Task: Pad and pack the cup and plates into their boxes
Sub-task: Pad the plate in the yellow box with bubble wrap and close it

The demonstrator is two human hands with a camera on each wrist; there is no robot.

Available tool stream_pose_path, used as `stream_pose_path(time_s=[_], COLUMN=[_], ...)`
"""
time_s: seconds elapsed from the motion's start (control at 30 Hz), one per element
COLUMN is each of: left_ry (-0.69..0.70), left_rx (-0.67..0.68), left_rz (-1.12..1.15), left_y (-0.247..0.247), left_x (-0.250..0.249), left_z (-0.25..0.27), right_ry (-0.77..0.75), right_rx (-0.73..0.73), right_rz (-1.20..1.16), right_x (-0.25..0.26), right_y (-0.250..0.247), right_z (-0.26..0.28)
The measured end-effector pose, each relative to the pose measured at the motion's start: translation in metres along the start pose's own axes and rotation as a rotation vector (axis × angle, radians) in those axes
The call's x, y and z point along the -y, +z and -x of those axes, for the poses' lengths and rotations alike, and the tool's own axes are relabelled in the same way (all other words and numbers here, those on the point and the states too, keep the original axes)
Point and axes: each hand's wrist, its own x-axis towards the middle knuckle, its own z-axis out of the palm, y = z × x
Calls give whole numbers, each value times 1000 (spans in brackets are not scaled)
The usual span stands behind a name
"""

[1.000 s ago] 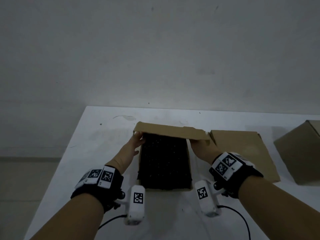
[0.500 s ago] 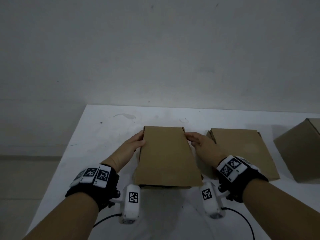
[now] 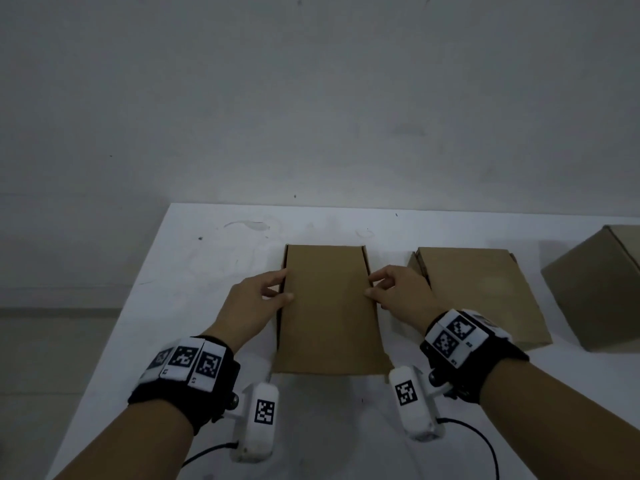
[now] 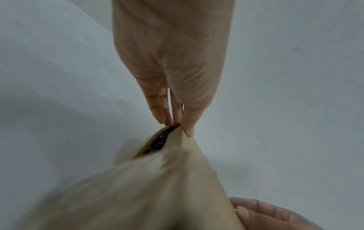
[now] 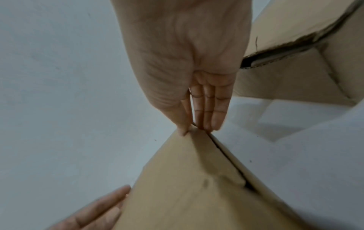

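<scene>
A flat brown cardboard box (image 3: pixel 329 306) lies in the middle of the white table (image 3: pixel 194 271), its lid folded down over it. My left hand (image 3: pixel 281 287) pinches the lid's left edge, thumb on top, fingers at the side. My right hand (image 3: pixel 371 285) pinches the right edge the same way. In the left wrist view, dark padding (image 4: pixel 159 143) shows through a narrow gap under the lid beside my left hand (image 4: pixel 177 127). The right wrist view has my right hand (image 5: pixel 195 129) at the lid's side flap. No cup or plate shows.
A second flat cardboard box (image 3: pixel 478 292) lies closed just right of my right hand, also seen in the right wrist view (image 5: pixel 295 54). A taller cardboard box (image 3: pixel 599 289) stands at the far right. The table's left edge runs close to my left arm.
The lid stood raised over the dark padding a second ago. Both hands have brought it down flat and slid from its far edge to its side edges.
</scene>
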Motion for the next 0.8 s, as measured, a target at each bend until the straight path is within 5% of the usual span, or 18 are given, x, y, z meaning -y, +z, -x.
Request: stream_pose_path(time_s=[0.2,0.53,0.8], left_ry=[-57,-11,-68], left_rx=[103,71,225], left_rz=[40,-295,-362], left_y=[1,18,39], left_x=[0,-8,-9], left_z=[14,29,33], right_ry=[189,110,298], right_rx=[180,3,259], right_rz=[-193,-119,-227], right_x=[-4,-21,-40], right_y=[-4,14,13], right_z=[31,62,83])
